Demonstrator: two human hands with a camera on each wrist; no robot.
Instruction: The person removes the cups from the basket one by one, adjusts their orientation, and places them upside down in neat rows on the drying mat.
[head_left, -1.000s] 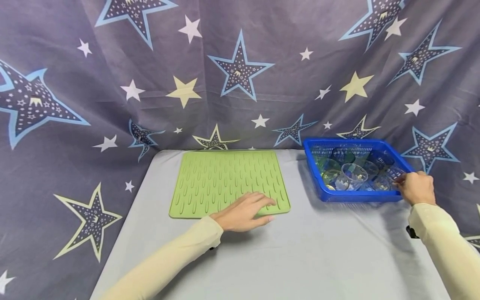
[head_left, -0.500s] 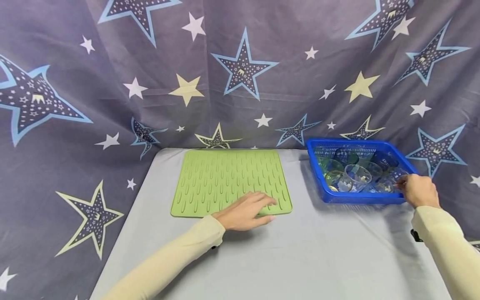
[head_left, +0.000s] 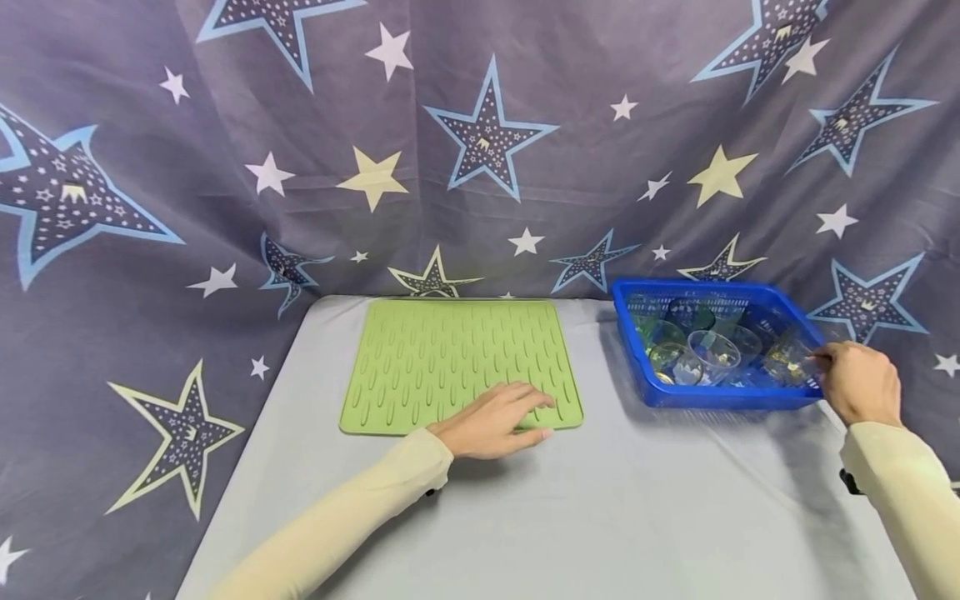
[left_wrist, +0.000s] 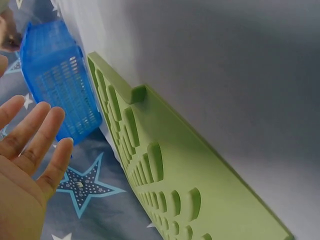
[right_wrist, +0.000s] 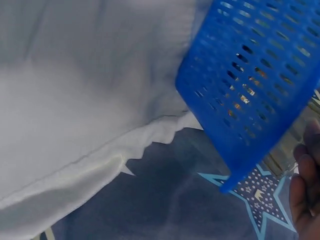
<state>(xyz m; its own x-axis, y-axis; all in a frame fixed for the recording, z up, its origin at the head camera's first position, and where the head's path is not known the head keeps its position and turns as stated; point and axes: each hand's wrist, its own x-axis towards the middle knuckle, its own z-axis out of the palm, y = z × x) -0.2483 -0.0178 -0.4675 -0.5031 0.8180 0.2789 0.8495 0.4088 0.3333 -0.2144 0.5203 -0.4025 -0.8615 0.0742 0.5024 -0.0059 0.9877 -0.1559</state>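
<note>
My right hand (head_left: pixel 860 382) is at the right front corner of a blue plastic basket (head_left: pixel 750 398). Its fingers pinch a see-through drinking cup (head_left: pixel 791 357) that overlaps the basket's right rim. In the right wrist view the clear wall of this cup (right_wrist: pixel 287 150) sticks out past the rim beside the fingers. My left hand (head_left: pixel 491 421) lies with relaxed, spread fingers over the front right part of a green ridged mat (head_left: pixel 450 350). Nothing is in its grasp; the left wrist view shows the fingers (left_wrist: pixel 45 132) apart and slightly bent.
Several clear and tinted cups crowd the basket, among them an upright clear cup (head_left: pixel 714 350). A pale cloth covers the table (head_left: pixel 600 500). Directly behind it hangs a dark curtain (head_left: pixel 585 50) with stars, which also runs down both sides.
The right hand has shifted a little to the right, bringing the clear cup from inside the basket to over its right rim. The left hand stays in place.
</note>
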